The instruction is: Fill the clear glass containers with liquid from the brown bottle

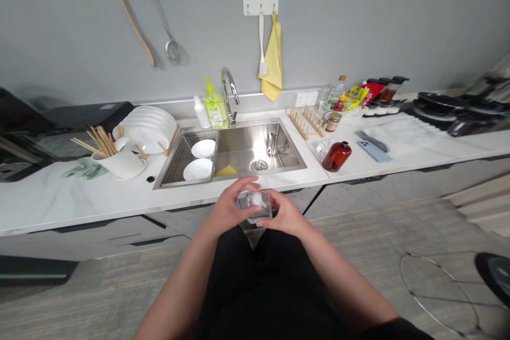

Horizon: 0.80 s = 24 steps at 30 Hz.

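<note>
Between my hands, in front of the counter's edge, is a small clear square container with a round white part on top. My left hand grips it from the left, its fingers curled over the top and the thumb across the front. From the other side, my right hand holds the container with thumb and fingers. What fills the container, if anything, I cannot make out. Beyond my hands lies the steel sink, where white bowls sit in a draining basket at the left.
An amber bottle stands right of the sink near crumpled clear plastic; a blue phone lies farther right. Left are a chopstick holder and racked plates. Behind the sink rise the faucet and a yellow-green soap bottle.
</note>
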Tool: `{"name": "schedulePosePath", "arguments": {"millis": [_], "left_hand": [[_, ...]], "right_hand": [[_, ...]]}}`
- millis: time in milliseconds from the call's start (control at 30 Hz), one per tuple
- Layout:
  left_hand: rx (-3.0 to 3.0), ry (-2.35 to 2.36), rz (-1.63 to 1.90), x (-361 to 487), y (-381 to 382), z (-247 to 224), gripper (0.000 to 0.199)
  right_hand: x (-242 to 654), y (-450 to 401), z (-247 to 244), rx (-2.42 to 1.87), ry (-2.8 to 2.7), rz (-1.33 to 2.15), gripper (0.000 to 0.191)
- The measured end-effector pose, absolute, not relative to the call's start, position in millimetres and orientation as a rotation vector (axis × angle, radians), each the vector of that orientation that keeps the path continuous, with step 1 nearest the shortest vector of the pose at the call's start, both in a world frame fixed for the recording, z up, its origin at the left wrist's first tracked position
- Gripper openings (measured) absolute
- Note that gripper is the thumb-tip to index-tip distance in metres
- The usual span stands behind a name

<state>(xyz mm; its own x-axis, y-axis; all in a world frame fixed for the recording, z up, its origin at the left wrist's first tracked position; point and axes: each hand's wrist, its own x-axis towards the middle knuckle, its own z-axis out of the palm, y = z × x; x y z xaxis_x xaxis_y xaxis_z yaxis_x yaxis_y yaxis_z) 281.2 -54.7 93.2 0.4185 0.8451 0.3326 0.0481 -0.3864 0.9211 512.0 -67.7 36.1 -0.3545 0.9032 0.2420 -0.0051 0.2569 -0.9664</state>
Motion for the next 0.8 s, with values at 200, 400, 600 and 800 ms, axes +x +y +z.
{"name": "schedulePosePath", "arguments": {"millis": [200, 400, 600, 800], "left_hand": [[1.807, 0.73, 0.993, 275, -53, 98, 0.071], [1.808, 0.885, 1.191, 281, -48, 89, 0.059], [1.727, 0.975, 1.507, 281, -43, 90, 0.05], [1.785, 1.035, 1.477, 278, -44, 96, 0.042]], "right_hand": [[512, -64, 37, -0.829, -1.595, 1.249, 0.082], [510, -61, 39, -0.874, -1.626, 1.19, 0.076], [508, -56, 35, -0.899, -1.599, 1.179, 0.075], [508, -53, 35, -0.999, -1.604, 1.125, 0.074]]}}
